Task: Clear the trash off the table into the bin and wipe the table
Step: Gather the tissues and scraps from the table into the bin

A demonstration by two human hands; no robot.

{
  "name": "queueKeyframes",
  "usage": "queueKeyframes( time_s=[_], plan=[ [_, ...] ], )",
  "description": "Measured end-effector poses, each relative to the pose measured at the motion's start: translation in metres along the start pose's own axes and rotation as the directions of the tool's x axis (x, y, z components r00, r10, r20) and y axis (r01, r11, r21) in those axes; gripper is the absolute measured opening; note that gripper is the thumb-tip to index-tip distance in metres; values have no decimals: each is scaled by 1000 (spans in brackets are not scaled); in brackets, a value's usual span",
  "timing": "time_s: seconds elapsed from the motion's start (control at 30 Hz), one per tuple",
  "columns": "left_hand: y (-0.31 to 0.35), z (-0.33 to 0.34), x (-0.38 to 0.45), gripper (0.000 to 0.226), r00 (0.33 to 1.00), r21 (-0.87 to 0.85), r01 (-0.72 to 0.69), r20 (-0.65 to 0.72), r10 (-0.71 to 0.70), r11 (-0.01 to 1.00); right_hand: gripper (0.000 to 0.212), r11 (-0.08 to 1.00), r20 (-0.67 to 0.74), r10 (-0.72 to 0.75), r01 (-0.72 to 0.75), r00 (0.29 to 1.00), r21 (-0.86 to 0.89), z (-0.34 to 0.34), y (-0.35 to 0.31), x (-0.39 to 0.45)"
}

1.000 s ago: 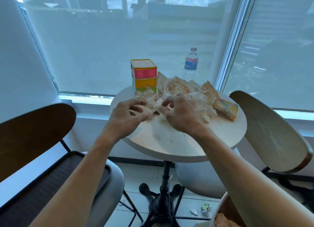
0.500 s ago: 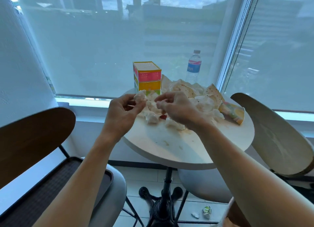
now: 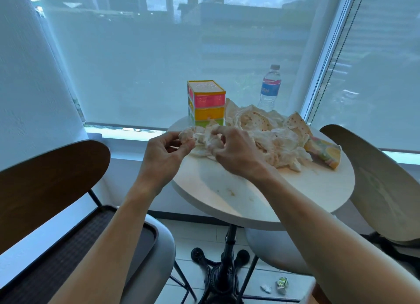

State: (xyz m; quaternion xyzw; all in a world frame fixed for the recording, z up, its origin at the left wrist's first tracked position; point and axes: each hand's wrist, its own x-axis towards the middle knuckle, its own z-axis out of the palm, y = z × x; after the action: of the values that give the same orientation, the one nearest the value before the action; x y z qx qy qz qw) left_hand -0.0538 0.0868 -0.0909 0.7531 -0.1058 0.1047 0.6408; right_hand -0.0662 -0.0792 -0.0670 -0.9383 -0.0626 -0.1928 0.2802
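The left hand (image 3: 162, 155) is pinching a small crumpled tissue (image 3: 186, 135) between its thumb and fingers, just above the near left edge of the table (image 3: 261, 197). The right hand (image 3: 236, 152) is gripping the near end of the trash pile (image 3: 272, 140) with curled fingers, and white paper is showing between these fingers. The two hands are staying close together, and the tissue is touching the paper in the right hand.

The pile is lying on the far half of the round white table. It is made of crumpled napkins, some paper with dots and a colourful wrapper (image 3: 325, 152) at the right end. Behind the pile, a box (image 3: 205, 102) with pink, yellow and green layers is standing upright at the far edge; I cannot tell what is inside it. A water bottle (image 3: 269, 89) with a blue label is standing behind the table near the window, and it is looking almost empty.

The near half of the table is showing some stains and crumbs. A chair (image 3: 52, 185) with a dark wooden back is standing at the left, and a chair with a pale back (image 3: 386, 190) at the right. On the tiled floor, near the black table base (image 3: 219, 272), two small scraps (image 3: 281, 284) are lying. The window is covered by a thin blind, and buildings are showing through it.
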Motion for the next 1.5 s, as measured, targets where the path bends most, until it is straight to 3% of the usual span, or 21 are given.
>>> queueKeyframes(
  time_s=[0.17,0.4,0.57,0.7,0.83,1.1,1.33,1.5],
  plan=[
    [12,24,-12,11,998,-28,-2,57,4,1000,26,979,-165,106,-74,981,188,-41,23,-10],
    [35,84,-38,10,973,-38,-24,229,32,999,22,929,-233,293,-218,927,300,-103,86,-57],
    [58,134,-62,11,932,-61,-42,357,61,997,15,876,-285,439,-334,852,349,-144,143,-109],
    [79,171,-86,14,882,-81,-69,460,99,994,22,822,-327,550,-430,769,373,-160,184,-153],
    [89,208,-108,21,839,-44,-101,534,109,994,28,770,-271,620,-505,736,390,-158,224,-202],
    [83,268,-152,21,745,8,-106,662,74,994,33,656,-26,737,-705,676,271,-109,279,-290],
    [40,309,-188,16,692,172,-13,712,-115,985,38,659,197,716,-742,669,121,-78,305,-331],
    [-7,322,-206,16,634,365,36,711,-304,930,33,652,168,731,-749,662,116,-88,319,-332]
  ],
)
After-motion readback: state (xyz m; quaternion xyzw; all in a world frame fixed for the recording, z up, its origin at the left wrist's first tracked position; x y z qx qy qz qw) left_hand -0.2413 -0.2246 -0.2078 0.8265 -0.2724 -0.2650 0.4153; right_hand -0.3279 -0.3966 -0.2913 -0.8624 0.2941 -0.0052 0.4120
